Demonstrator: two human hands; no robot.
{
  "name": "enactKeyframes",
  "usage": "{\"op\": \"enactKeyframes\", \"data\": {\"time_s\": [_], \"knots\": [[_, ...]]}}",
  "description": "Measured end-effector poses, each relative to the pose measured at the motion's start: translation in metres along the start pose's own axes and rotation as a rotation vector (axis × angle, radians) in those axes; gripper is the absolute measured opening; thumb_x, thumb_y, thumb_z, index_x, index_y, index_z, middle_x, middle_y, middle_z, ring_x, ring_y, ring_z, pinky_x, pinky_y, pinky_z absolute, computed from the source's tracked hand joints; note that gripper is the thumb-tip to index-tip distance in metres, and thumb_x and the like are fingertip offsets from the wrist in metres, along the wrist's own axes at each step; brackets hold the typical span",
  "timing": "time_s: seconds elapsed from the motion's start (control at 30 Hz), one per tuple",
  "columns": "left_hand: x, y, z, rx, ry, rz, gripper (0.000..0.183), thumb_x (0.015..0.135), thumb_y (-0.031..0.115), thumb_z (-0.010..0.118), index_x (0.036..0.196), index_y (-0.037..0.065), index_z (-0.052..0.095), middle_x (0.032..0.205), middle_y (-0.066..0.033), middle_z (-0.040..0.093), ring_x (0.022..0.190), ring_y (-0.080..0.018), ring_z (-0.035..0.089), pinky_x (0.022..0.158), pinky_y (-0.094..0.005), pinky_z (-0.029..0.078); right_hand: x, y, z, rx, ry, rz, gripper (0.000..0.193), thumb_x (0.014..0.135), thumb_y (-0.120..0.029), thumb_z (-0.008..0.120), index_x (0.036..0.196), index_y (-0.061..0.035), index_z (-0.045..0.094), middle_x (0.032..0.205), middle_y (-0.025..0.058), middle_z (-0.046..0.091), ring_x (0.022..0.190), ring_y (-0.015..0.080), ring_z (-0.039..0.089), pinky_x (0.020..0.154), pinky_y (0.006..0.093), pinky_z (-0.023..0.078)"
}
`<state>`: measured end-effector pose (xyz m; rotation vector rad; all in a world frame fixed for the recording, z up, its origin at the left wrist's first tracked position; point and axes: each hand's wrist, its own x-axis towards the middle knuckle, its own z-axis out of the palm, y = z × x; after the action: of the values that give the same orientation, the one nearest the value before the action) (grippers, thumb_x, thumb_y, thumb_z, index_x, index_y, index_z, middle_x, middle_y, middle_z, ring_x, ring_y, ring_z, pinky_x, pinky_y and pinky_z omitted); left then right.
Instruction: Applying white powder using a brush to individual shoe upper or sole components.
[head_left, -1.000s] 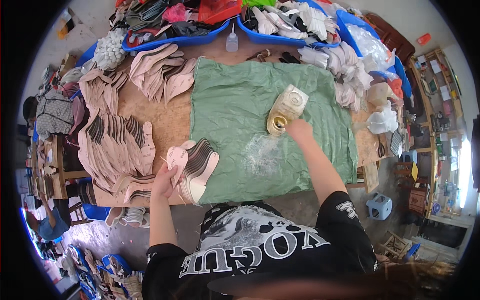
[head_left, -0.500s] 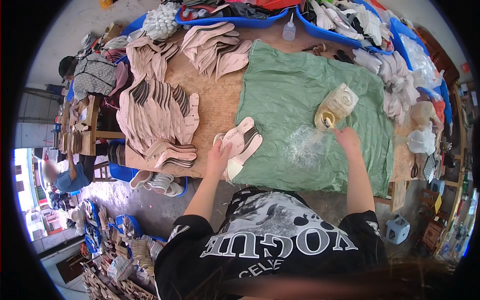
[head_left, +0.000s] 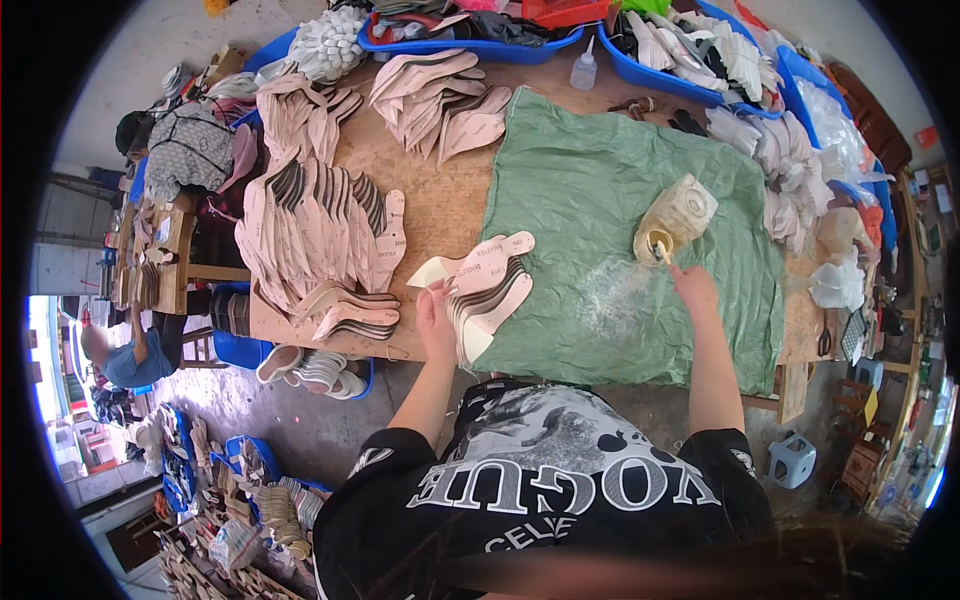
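My left hand (head_left: pixel 436 322) pinches the near edge of a pale pink shoe insole (head_left: pixel 480 262), which lies askew on top of a fanned stack of insoles (head_left: pixel 497 305) at the left edge of the green sheet (head_left: pixel 560 180). In my right hand (head_left: pixel 697 288) is the handle of a brush (head_left: pixel 665 256). Its tip is inside the mouth of a cut-open, yellowed plastic jug (head_left: pixel 683 212) lying on the sheet, so the bristles are hidden. A whitish dried smear (head_left: pixel 617 297) marks the sheet beside the jug.
Several insole piles (head_left: pixel 310 235) cover the table's left side. Blue basins (head_left: pixel 480 47) of shoe parts line the far edge, near a squeeze bottle (head_left: pixel 584 66). Scissors (head_left: pixel 825 340) lie at the right edge. A person in blue (head_left: pixel 140 358) sits at far left.
The top insole has turned and slid up off the stack under my left hand, spreading the insoles below it. My right hand keeps the brush at the jug's mouth.
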<state>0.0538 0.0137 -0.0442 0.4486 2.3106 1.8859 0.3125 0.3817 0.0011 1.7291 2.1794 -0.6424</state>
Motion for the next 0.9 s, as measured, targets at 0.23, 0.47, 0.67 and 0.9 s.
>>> {"op": "enactKeyframes", "data": {"time_s": [0.23,0.47,0.67,0.9], "knots": [[-0.041,-0.005,-0.165,0.730,-1.210,-0.555,0.024,0.082,0.026,0.062,0.079,0.003,0.067,0.083,-0.0105,0.067,0.076,-0.0258,0.062,0.068,-0.0387,0.049,0.010,0.015,0.009,-0.004,0.093,-0.041,0.052,0.083,-0.051,0.051,0.061,-0.0058,0.065,0.068,0.0137,0.064,0.068,0.0310,0.063,0.065,0.0415,0.047],[-0.031,0.026,-0.153,1.403,-0.895,-0.336,0.061,0.070,0.044,0.070,0.115,0.006,0.056,0.114,-0.0163,0.058,0.111,-0.0325,0.052,0.091,-0.0484,0.041,0.001,0.008,0.000,-0.042,0.116,-0.038,0.050,0.082,-0.050,0.053,0.067,-0.0052,0.068,0.071,0.0146,0.066,0.073,0.0321,0.064,0.068,0.0417,0.048],[0.098,0.057,0.003,1.098,-0.186,0.579,0.040,0.076,0.027,0.065,0.107,0.002,0.057,0.103,-0.0164,0.055,0.102,-0.0337,0.049,0.088,-0.0452,0.039,0.010,-0.003,0.000,-0.138,0.162,-0.028,0.047,0.081,-0.049,0.055,0.081,-0.0038,0.069,0.086,0.0161,0.067,0.082,0.0339,0.064,0.070,0.0440,0.049],[0.230,-0.008,0.052,1.335,-0.736,-0.176,0.050,0.072,0.031,0.074,0.107,-0.002,0.060,0.106,-0.0198,0.062,0.102,-0.0319,0.059,0.084,-0.0472,0.047,-0.011,-0.028,-0.027,-0.176,0.020,0.023,0.048,0.082,-0.048,0.055,0.092,-0.0032,0.067,0.097,0.0157,0.066,0.091,0.0324,0.063,0.076,0.0431,0.050]]}}
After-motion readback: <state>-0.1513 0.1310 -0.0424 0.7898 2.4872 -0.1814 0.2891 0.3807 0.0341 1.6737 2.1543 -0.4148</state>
